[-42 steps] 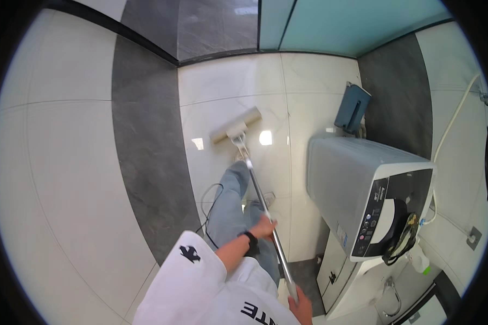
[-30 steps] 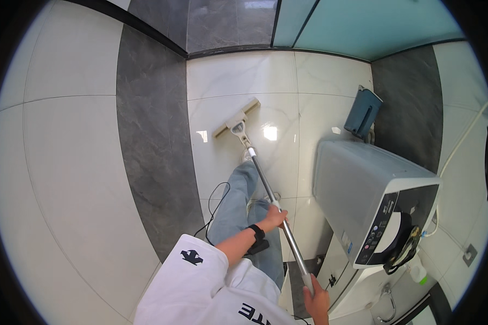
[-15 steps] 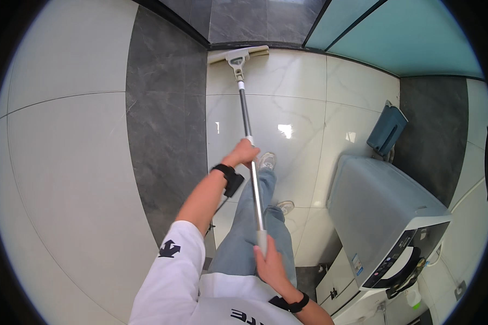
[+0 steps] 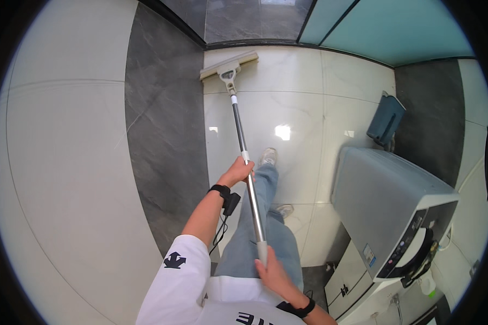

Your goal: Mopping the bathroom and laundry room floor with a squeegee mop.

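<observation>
Toward the upper middle of the frame, a flat mop with a long beige head and a silver metal pole [image 4: 239, 127] has its head on the glossy white marbled floor tiles [image 4: 287, 108], just below the black door threshold [image 4: 255, 43]. Head tilted, left end lower, that end meeting the edge of the dark grey stone-look panel [image 4: 160, 130].

Left hand [image 4: 237, 171], centre of frame: closed round the pole just below a white collar; undersides of the fingers hidden. Right hand [image 4: 275, 273], lower middle: wrapped about the pale grey grip, thumb along it; most fingers out of sight behind, grip's bottom end covered.

Underside of the mop head unseen. Thin black cable [image 4: 222, 227] hangs by the left wrist, its far end lost behind the sleeve. Grey-sided washing machine [image 4: 387, 203], right: front turned away, a dark looped item [image 4: 423, 265] on it hard to make out. Blue-grey plastic bin [image 4: 386, 118] above it, base partly concealed. Right forearm cut by the lower edge.

Against half a second ago: mop head drawn back from the threshold and more slanted; left hand lower in frame; right hand nearly unmoved.
</observation>
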### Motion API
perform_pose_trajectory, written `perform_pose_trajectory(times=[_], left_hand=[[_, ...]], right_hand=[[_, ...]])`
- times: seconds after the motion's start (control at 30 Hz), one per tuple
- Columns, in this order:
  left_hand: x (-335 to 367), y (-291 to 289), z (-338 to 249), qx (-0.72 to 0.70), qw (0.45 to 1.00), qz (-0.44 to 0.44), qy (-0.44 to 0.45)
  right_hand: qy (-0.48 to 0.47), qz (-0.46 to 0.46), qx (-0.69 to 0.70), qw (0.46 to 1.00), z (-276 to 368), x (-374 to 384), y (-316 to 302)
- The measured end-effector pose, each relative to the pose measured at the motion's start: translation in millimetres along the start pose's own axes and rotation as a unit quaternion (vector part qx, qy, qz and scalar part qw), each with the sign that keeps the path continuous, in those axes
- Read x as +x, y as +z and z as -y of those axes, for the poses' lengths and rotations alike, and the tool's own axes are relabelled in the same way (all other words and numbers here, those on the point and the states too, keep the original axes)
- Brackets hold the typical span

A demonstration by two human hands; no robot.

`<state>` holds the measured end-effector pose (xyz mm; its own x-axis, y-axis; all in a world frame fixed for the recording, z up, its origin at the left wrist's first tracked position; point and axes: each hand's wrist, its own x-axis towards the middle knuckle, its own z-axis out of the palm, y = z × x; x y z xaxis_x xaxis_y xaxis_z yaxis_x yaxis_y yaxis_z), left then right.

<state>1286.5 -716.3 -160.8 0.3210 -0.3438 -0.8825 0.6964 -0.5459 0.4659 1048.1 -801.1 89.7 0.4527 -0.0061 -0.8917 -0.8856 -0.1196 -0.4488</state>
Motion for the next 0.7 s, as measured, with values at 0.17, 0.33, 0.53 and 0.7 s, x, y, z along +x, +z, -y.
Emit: perform_pose_trajectory(times=[0.17,0.33,0.53,0.7], left_hand=[[-57,84,72,-0.081,0.996,0.033,-0.003],[-124,163,168,-0.051,0.995,0.039,-0.076],[-202,217,204,0.012,0.953,0.270,-0.135],[-182,191,201,0.163,0.959,0.213,-0.093]], right_hand=[[0.040,-0.030,-0.120,0.992,-51,-99,-18],[0.054,-0.096,-0.067,0.992,-126,-214,14],[0.027,-0.186,0.104,0.977,-198,-307,53],[-0.019,-0.210,0.130,0.969,-183,-266,75]])
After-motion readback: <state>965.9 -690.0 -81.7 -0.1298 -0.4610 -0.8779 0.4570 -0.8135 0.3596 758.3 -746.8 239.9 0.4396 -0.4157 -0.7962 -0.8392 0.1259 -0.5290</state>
